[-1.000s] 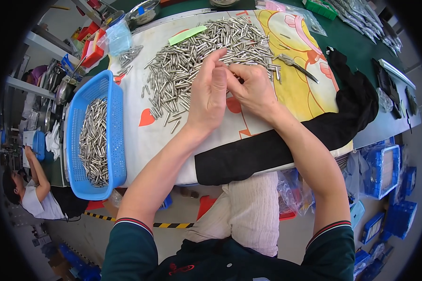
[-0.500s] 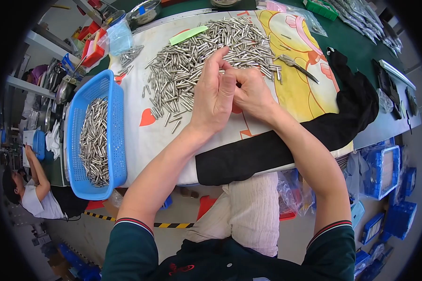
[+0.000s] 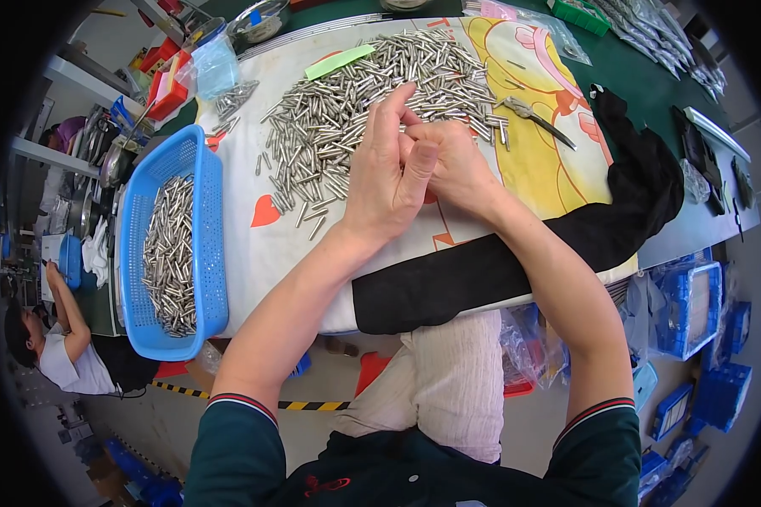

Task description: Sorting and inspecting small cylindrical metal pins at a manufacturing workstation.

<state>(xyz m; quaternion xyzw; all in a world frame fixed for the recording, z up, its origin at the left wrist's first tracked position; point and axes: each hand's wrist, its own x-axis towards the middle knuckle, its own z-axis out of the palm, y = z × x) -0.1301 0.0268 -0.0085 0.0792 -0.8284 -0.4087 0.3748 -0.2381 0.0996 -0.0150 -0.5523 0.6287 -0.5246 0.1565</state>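
Both hands met at the centre of the frame over the pile of metal pins point(image 3: 372, 101) — the left hand point(image 3: 386, 182) half-curled with fingers raised, the right hand point(image 3: 448, 165) closed against it; whether either pinched a pin could not be told. The work looked part done: one blue basket point(image 3: 207, 253) at the left held a fair layer of sorted pins point(image 3: 167, 258) (far too many to count), while a larger heap remained on the cloth-covered counter point(image 3: 254, 245). One pair of pliers point(image 3: 533, 117) lay to the right — untouched.
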